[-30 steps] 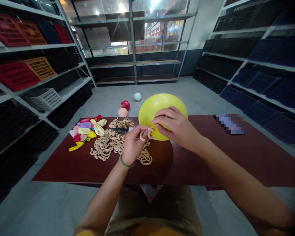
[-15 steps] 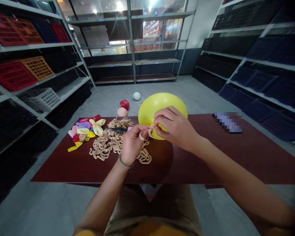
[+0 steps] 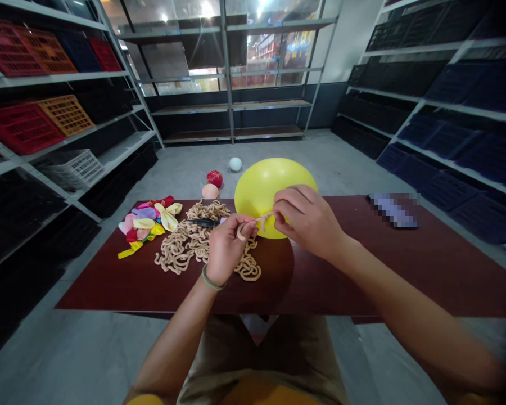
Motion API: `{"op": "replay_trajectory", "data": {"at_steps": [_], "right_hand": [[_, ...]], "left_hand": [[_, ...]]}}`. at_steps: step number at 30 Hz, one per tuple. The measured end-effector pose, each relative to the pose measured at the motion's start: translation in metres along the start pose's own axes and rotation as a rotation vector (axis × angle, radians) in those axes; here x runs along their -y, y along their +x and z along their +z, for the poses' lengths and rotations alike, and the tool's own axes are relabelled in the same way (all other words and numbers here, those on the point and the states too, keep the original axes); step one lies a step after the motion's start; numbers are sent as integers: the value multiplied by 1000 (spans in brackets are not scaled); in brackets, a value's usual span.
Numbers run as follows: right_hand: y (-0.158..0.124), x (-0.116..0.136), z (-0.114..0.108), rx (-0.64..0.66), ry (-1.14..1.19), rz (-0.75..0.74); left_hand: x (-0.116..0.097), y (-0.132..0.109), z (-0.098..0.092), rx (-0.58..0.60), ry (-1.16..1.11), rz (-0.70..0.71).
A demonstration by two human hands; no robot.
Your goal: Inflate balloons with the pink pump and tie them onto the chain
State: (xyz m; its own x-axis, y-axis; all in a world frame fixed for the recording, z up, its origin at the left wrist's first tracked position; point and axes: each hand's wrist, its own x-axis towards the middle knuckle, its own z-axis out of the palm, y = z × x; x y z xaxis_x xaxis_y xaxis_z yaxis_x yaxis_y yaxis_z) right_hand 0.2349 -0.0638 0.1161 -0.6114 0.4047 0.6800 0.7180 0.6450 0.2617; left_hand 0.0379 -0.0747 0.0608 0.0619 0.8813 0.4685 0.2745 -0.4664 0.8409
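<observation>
A short piece of beige cord (image 3: 265, 216) is stretched between my two hands, in front of a large inflated yellow balloon (image 3: 261, 177). My left hand (image 3: 227, 244), with a green band at the wrist, is closed on one part of the cord, and a loop of it curls over the fingers. My right hand (image 3: 306, 216) pinches the other part. Whether the balloon's neck is in my fingers is hidden. Beside my left hand lies a tangled heap of beige cord (image 3: 175, 250), with a dark-handled tool (image 3: 204, 223) on top, partly covered by the hand.
Several uninflated balloons (image 3: 145, 222) lie at the left of the dark red table (image 3: 122, 295). A phone-like item, blurred out (image 3: 394, 211), rests at the right. Small round balloons (image 3: 215, 179) are beyond the far edge. Shelves with crates (image 3: 23, 126) line the sides.
My right hand has moved slightly to the right, away from my left hand, and the cord between them is drawn out straighter. The yellow balloon has shifted a little to the left.
</observation>
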Motion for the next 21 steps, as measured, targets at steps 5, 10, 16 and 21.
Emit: {"op": "replay_trajectory", "data": {"at_steps": [5, 10, 16, 21], "right_hand": [[-9, 4, 5, -97, 34, 16], [-12, 4, 5, -34, 174, 66], [-11, 1, 8, 7, 75, 32], [-10, 2, 11, -30, 71, 9]], "left_hand": [[3, 1, 5, 14, -155, -73], [9, 4, 9, 20, -266, -137], [7, 4, 7, 52, -245, -119], [8, 2, 2, 57, -200, -129]]}}
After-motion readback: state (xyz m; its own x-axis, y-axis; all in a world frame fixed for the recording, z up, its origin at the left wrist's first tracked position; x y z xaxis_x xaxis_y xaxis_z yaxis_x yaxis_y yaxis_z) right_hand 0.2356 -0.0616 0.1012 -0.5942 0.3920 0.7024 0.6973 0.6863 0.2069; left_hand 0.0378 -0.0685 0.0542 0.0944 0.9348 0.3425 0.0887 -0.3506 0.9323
